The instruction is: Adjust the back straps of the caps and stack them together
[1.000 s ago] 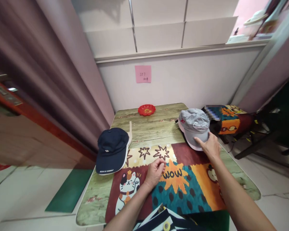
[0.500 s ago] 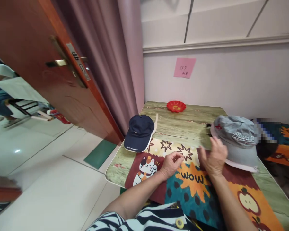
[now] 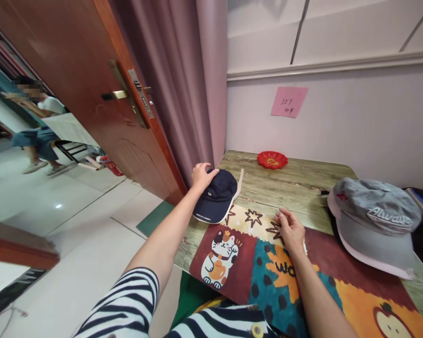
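A navy baseball cap (image 3: pixel 216 197) with a pale-edged brim and a light strap lies at the left of the table. My left hand (image 3: pixel 201 177) rests on the rear left of its crown, thumb and fingers apart. Over the patterned mat (image 3: pixel 225 291), by its star shapes, my right hand (image 3: pixel 292 231) hovers or lies with fingers curled together and nothing visible in them. Whether it touches the mat I cannot tell. To its right is a grey cap (image 3: pixel 377 225) with raised lettering and a pink-edged brim, apart from both hands.
A red scalloped dish (image 3: pixel 272 160) stands near the table's back edge (image 3: pixel 313 171). Beside the table are a mauve curtain (image 3: pixel 183 94) and an open brown door (image 3: pixel 81 84). A pink note (image 3: pixel 289 102) is on the wall. A seated person (image 3: pixel 42 122) is in the background.
My left hand has moved from above the mat leftward onto the navy cap. My right hand has drawn away from the grey cap, and its fingers have closed. The view has shifted left.
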`<action>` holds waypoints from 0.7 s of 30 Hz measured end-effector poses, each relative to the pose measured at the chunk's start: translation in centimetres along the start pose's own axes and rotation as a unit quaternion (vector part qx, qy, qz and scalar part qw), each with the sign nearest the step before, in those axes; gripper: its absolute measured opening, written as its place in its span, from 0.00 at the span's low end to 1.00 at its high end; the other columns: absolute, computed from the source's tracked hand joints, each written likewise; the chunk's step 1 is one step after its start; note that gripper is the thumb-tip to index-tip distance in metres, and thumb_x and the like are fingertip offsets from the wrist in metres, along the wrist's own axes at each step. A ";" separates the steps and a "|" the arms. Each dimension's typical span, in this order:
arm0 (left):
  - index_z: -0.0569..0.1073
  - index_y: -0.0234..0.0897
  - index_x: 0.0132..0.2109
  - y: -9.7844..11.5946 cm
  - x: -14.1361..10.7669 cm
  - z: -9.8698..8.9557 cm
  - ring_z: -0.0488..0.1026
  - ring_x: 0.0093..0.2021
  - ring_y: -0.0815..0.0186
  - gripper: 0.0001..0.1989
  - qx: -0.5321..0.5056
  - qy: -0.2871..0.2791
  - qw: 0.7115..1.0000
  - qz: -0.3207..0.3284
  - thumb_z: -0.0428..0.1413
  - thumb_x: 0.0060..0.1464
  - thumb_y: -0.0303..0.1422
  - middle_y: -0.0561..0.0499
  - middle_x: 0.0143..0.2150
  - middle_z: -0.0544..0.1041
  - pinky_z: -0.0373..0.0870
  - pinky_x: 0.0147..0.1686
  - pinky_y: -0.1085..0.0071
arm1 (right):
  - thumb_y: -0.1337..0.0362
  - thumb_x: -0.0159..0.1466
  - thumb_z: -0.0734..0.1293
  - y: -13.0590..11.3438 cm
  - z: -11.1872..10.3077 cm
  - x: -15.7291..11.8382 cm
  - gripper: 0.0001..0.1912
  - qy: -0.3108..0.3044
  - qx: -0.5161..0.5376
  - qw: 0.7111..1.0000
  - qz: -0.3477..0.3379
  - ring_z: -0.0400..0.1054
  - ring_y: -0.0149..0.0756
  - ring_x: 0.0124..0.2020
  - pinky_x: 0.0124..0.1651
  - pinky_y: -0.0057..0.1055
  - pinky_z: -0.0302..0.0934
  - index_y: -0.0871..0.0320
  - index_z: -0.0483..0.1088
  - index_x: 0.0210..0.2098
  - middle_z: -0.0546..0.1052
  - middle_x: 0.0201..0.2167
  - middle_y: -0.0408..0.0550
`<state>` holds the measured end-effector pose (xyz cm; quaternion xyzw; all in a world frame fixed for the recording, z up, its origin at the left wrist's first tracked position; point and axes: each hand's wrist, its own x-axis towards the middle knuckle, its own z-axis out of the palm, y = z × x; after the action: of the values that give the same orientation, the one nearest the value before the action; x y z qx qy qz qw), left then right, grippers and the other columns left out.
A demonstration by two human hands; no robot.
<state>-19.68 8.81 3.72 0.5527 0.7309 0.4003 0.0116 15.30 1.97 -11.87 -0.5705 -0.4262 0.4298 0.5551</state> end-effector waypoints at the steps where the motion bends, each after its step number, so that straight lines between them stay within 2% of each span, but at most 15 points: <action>1: 0.80 0.40 0.45 -0.6 0.2 0.3 0.72 0.54 0.52 0.18 -0.002 -0.025 1.000 -0.009 0.67 0.47 0.41 0.44 0.50 0.78 0.66 0.55 0.59 | 0.45 0.56 0.71 0.0 -0.1 -0.1 0.30 -0.011 -0.006 1.000 0.001 0.79 0.42 0.37 0.31 0.30 0.72 0.57 0.75 0.51 0.83 0.38 0.51; 3: 0.81 0.42 0.44 -1.4 0.2 1.1 0.74 0.50 0.54 0.17 -0.016 -0.054 0.998 -0.013 0.69 0.45 0.40 0.46 0.47 0.81 0.68 0.53 0.61 | 0.44 0.57 0.71 -0.3 -0.2 -0.3 0.30 -0.027 -0.022 0.999 -0.001 0.80 0.43 0.37 0.29 0.30 0.72 0.57 0.75 0.51 0.83 0.39 0.52; 7: 0.82 0.40 0.41 -2.1 -0.2 1.9 0.76 0.47 0.57 0.11 -0.028 -0.042 0.999 -0.004 0.66 0.48 0.37 0.47 0.45 0.82 0.69 0.52 0.64 | 0.44 0.58 0.70 -0.8 -0.2 -0.5 0.29 -0.031 -0.047 0.998 -0.011 0.80 0.44 0.37 0.29 0.31 0.72 0.58 0.75 0.51 0.83 0.38 0.52; 12: 0.83 0.39 0.38 -1.8 -0.1 0.8 0.77 0.44 0.61 0.08 -0.047 -0.020 0.997 0.049 0.61 0.54 0.36 0.47 0.45 0.82 0.70 0.50 0.67 | 0.43 0.58 0.70 -1.1 -0.1 -0.7 0.30 -0.040 -0.040 0.998 -0.005 0.80 0.44 0.37 0.28 0.31 0.72 0.58 0.76 0.50 0.83 0.36 0.51; 15: 0.82 0.39 0.35 -1.7 0.1 -0.1 0.77 0.41 0.61 0.09 -0.030 -0.045 0.996 0.065 0.58 0.57 0.36 0.48 0.40 0.83 0.70 0.46 0.68 | 0.42 0.57 0.70 -1.3 -0.1 -0.7 0.31 -0.043 -0.039 0.998 0.002 0.80 0.45 0.36 0.23 0.30 0.70 0.58 0.75 0.50 0.83 0.36 0.52; 17: 0.82 0.39 0.40 -1.6 0.3 -0.4 0.77 0.40 0.61 0.08 -0.020 -0.063 0.995 0.069 0.60 0.55 0.35 0.48 0.39 0.83 0.70 0.46 0.68 | 0.42 0.57 0.70 -1.4 -0.1 -0.8 0.31 -0.041 -0.046 0.998 0.002 0.79 0.45 0.35 0.20 0.29 0.69 0.58 0.76 0.50 0.83 0.35 0.52; 19: 0.81 0.39 0.46 -1.5 0.6 -0.4 0.77 0.42 0.61 0.14 -0.017 -0.074 0.994 0.076 0.64 0.51 0.35 0.48 0.42 0.83 0.70 0.46 0.68 | 0.42 0.57 0.69 -1.4 -0.1 -0.8 0.31 -0.040 -0.052 0.998 -0.003 0.79 0.44 0.34 0.20 0.28 0.68 0.58 0.76 0.49 0.83 0.35 0.52; 21: 0.81 0.40 0.46 -1.2 0.9 -0.2 0.77 0.42 0.61 0.16 -0.011 -0.086 0.993 0.074 0.66 0.47 0.34 0.48 0.42 0.83 0.70 0.45 0.68 | 0.42 0.57 0.69 -1.4 -0.1 -0.8 0.30 -0.043 -0.057 0.997 -0.006 0.79 0.44 0.34 0.20 0.28 0.69 0.58 0.76 0.50 0.83 0.35 0.52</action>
<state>-21.10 9.34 3.52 0.6372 0.6802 0.3587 0.0510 15.20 1.17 -10.46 -0.5799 -0.4766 0.4253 0.5056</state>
